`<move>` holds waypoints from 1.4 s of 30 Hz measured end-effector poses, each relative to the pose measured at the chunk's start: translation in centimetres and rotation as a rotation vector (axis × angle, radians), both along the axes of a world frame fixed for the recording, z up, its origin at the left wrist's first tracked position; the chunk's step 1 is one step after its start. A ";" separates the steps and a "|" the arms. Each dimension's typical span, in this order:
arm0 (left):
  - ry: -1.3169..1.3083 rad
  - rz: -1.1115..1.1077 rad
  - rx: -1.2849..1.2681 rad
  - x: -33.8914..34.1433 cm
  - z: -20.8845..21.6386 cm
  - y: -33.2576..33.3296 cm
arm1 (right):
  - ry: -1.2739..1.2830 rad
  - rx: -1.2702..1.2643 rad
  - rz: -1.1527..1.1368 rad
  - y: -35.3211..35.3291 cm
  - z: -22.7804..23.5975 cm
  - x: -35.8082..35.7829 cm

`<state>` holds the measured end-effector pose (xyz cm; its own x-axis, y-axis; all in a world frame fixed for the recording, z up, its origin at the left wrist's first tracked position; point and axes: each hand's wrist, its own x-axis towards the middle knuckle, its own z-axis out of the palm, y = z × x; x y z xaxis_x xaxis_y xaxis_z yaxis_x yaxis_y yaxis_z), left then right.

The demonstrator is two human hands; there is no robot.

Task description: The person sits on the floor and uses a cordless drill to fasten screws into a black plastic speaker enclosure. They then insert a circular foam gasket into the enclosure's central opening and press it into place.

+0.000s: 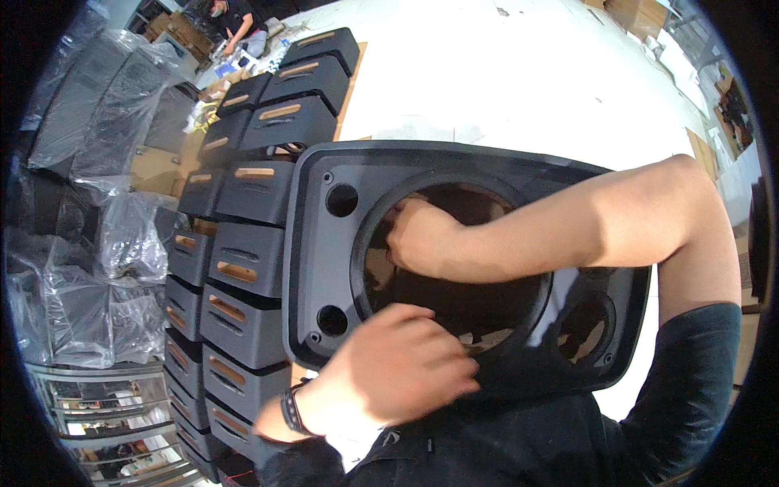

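A black speaker cabinet (479,156) lies before me with its front face up. It has a large round opening, small round holes at its left end and another round opening at its right end. My right arm reaches across from the right, and my right hand (422,237) is inside the large opening near its left wall. Those fingertips are turned away in shadow, and anything they hold is hidden. Over the near left rim of the opening is my left hand (406,365), slightly blurred, back up, with thumb and fingers apart. A dark band (293,410) circles that wrist.
Stacked black cabinets (247,264) with slot-shaped cutouts stand in rows at the left. Beyond them are items wrapped in clear plastic (134,243). Another person (239,28) is at the far left. Cardboard boxes (637,15) sit at the far right on the white floor.
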<state>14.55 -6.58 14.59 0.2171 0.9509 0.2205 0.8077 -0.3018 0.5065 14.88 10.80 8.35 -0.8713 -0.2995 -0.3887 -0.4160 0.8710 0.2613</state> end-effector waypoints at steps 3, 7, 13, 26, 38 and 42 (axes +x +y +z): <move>0.257 -0.316 -0.051 2.5 2.1 3.4 | 0.142 -0.179 0.013 1.2 -0.9 1.3; 0.320 -0.366 -0.146 4.8 1.3 5.4 | 0.159 -0.335 -0.028 1.6 -1.2 -0.2; 0.225 -0.228 -0.218 0.8 1.6 7.8 | 0.256 -0.453 -0.193 3.1 -4.4 -2.5; 0.097 0.696 0.224 -5.2 -0.9 2.9 | -0.273 -0.551 -0.367 6.8 -4.4 -8.0; 0.141 0.799 0.379 -2.7 -6.3 -2.6 | 0.026 -0.262 -0.034 6.9 -3.8 -4.0; 0.327 0.590 0.458 -4.1 -6.3 -2.2 | 0.018 -0.270 -0.033 6.6 -2.8 -3.6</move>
